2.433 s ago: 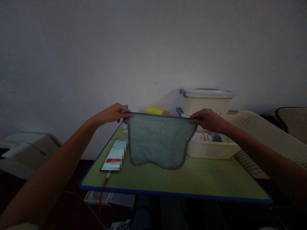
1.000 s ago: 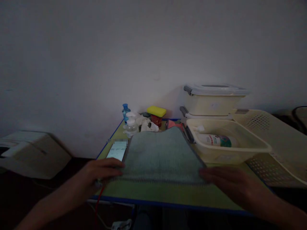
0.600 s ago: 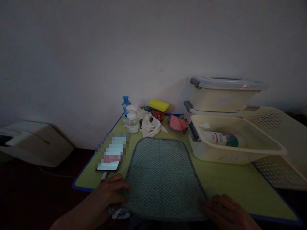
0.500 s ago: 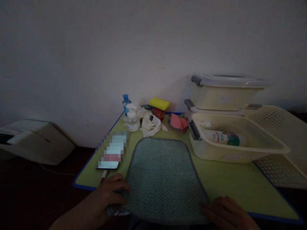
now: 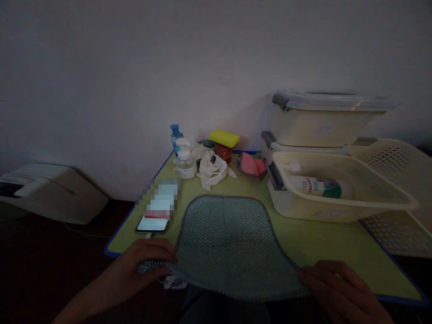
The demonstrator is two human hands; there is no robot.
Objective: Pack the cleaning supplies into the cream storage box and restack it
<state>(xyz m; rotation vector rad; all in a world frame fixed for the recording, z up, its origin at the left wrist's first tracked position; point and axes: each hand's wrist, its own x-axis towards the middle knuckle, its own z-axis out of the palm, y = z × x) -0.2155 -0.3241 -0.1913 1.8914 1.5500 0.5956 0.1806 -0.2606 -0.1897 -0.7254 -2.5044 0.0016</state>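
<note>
A grey-green woven cloth (image 5: 226, 243) with a dark stitched border lies over the front of the table, its near edge raised and curved. My left hand (image 5: 145, 258) pinches its near left corner between thumb and fingers. At the near right corner, my right hand (image 5: 337, 281) is closed on the edge; its thumb is hidden. Just beyond my left hand lies a phone (image 5: 151, 223) with a lit screen, partly blurred out, and a cable at its near end.
On the right stand an open plastic bin (image 5: 337, 211) holding a white bottle (image 5: 317, 186), and a lidded box (image 5: 313, 128). Along the back are pump bottles (image 5: 185, 166), a white plastic bag (image 5: 212, 171), a yellow sponge (image 5: 224, 138) on a red basket (image 5: 223, 153), and a pink cloth (image 5: 251, 165).
Both hands have moved apart, and the cloth's near edge has been lifted and spread wider. My left hand now grips the corner with the edge folded up. The view has tilted slightly down.
</note>
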